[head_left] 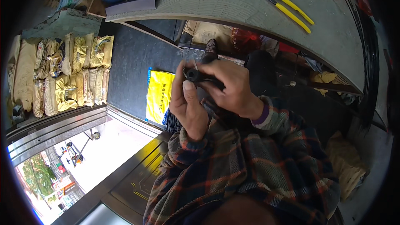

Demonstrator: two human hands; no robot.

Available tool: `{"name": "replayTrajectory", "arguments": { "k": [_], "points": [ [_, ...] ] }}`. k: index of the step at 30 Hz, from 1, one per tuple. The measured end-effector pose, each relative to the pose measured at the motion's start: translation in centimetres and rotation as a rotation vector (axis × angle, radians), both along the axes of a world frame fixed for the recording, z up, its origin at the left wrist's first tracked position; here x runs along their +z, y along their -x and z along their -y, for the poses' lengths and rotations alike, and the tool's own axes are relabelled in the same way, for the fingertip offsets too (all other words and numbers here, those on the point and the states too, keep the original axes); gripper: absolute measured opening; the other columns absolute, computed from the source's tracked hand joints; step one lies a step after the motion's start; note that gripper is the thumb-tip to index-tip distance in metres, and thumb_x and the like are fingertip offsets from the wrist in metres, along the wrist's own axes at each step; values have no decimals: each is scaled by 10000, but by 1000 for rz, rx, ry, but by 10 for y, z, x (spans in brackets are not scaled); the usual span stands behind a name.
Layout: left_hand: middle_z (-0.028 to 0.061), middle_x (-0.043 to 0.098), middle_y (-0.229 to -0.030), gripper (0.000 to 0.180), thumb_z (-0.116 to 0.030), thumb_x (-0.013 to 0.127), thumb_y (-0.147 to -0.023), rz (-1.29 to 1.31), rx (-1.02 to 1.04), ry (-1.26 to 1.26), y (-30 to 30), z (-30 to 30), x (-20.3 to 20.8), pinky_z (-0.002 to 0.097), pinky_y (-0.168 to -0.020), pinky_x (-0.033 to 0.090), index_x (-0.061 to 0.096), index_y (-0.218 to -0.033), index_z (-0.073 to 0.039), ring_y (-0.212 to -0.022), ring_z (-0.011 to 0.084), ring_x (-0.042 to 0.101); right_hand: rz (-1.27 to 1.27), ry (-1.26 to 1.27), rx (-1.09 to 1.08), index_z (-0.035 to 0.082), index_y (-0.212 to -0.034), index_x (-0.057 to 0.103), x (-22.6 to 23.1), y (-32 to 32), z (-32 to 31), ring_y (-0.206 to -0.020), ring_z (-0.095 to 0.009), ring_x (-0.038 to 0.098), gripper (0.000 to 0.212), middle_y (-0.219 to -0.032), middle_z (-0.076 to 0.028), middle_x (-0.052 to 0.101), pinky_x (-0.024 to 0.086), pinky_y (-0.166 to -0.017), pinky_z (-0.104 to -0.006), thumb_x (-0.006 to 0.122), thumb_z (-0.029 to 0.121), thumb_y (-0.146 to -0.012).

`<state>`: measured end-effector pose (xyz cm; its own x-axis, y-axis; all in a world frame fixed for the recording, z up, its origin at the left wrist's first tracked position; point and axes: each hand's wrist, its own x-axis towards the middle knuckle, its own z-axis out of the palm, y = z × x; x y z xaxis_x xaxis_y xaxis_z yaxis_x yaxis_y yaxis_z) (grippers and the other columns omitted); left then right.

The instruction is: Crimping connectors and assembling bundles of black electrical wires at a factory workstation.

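Observation:
In front of my chest both hands are closed on a small black tube (192, 75) with a hollow round end turned toward me. The thumb of my left hand (189, 106) presses just below that end, and its fingers reach up along the far side. From the right, my right hand (233, 84) curls around the dark body of the tube, partly hiding it. A thin pale sliver (194, 63) shows above the tube between the hands; what it is I cannot make out.
Yellow-handled cutters (287, 8) lie on the worktable (216, 0) ahead. Long black strands (366, 66) hang at its right end. A yellow printed bag (160, 96) is left of my hands. Paper-wrapped bundles (52, 87) are stacked far left, beside an open doorway (125, 135).

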<state>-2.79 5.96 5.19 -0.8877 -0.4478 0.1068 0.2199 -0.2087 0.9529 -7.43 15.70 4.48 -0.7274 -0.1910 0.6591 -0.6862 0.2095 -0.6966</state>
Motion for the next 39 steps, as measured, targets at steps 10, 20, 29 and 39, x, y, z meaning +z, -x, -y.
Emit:
{"name": "replayTrajectory", "arguments": {
  "k": [10, 20, 29, 39],
  "points": [
    [195, 582, -1063, 355, -53, 474, -834, -57, -196, 293, -18, 23, 14, 356, -973, 330, 447, -1162, 82, -1062, 232, 530, -10, 86, 105, 20, -997, 536, -11, -7, -10, -771, -269, 592, 336, -910, -122, 576, 482, -607, -319, 660, 28, -685],
    [211, 618, -931, 315, -178, 546, -814, -253, -260, 598, -16, 28, 21, 491, -1070, 49, 465, -1018, 48, -1049, 312, 545, 41, 84, 340, 13, -931, 603, -17, -8, -14, -755, -262, 620, 250, -843, -116, 612, 503, -633, -320, 646, 8, -684],
    [168, 637, -906, 252, -116, 584, -795, -349, -286, 458, -18, 17, 18, 516, -1056, 62, 477, -969, 31, -960, 246, 601, 23, 53, 363, -6, -933, 601, -20, -14, -21, -730, -254, 622, 280, -833, -117, 610, 496, -602, -301, 619, -44, -656],
    [196, 627, -952, 411, -338, 674, -733, -337, -628, 420, 8, 34, 11, 532, -1052, 53, 602, -946, 6, -1032, 316, 559, 207, 65, 548, 47, -1015, 614, -24, -4, -32, -837, -255, 627, 362, -939, -131, 605, 506, -672, -303, 624, -57, -668]
  ]
}}
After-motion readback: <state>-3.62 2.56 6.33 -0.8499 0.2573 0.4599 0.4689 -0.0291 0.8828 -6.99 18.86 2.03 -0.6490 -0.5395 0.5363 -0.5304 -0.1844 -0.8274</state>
